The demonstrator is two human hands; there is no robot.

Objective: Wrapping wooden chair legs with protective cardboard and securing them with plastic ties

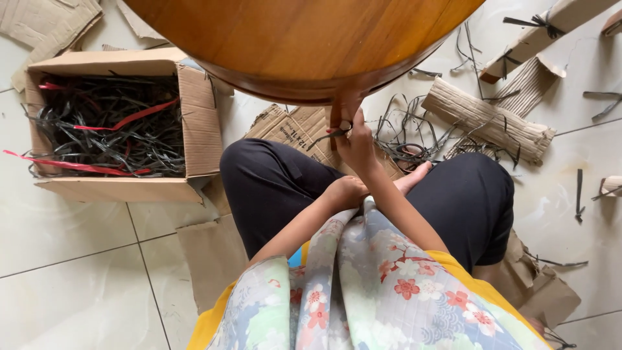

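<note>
Just under the wooden tabletop, my right hand pinches a dark strap at the leg; my left hand rests fisted below. Cardboard wrap is off, strap remains.

A makeshift home workshop: white tiled floor littered with torn cardboard and a strap-filled box.

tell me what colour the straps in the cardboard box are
Mostly black straps, with a few red ones, in the box; head view.
</note>
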